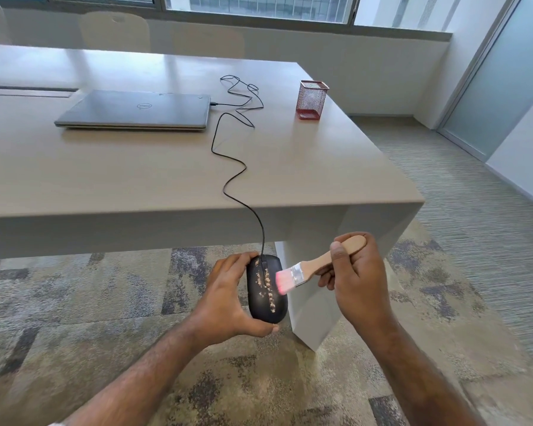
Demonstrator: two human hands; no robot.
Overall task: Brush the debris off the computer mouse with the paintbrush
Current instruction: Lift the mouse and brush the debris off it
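A black wired computer mouse [263,305] is held in the air below the table's front edge, over the carpet. My left hand [228,298] grips it from the left side and underneath. Pale tan debris [270,290] lies in a streak along the mouse's top. My right hand [356,272] holds a paintbrush [308,270] by its wooden handle. Its pink bristles touch the right side of the mouse's top, beside the debris.
The mouse cable [228,167] runs up over the table [336,179] edge to a shut grey laptop [136,110]. A red mesh pen cup [312,99] stands at the back right. The table leg [317,305] is just right of the mouse. Patterned carpet [90,302] lies below.
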